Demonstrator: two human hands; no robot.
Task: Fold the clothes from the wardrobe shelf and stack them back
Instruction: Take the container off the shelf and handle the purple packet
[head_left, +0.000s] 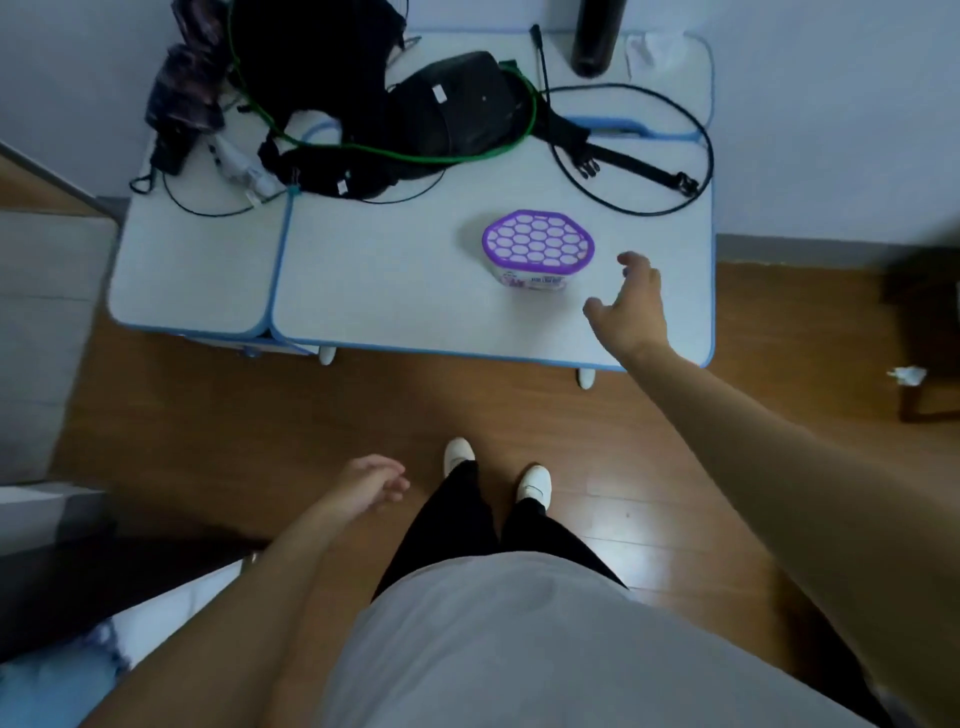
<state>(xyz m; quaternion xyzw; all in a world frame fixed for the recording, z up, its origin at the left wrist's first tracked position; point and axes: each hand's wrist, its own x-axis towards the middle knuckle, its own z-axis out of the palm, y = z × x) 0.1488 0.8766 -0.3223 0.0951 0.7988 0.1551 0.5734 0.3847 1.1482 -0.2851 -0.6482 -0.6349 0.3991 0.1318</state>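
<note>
Dim, bluish wide-angle view, glare on the wooden floor (613, 551), edges bent and blurred.

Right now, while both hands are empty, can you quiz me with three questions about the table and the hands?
1. True or false: the right hand is gripping the purple-lidded tub.
2. What stands at the far edge of the table? A) a black bottle B) a red cup C) a yellow book
3. Fill in: the left hand hangs open above the wooden ____.

Key:
1. False. Its fingers are spread beside the tub, not touching it.
2. A.
3. floor.
</note>
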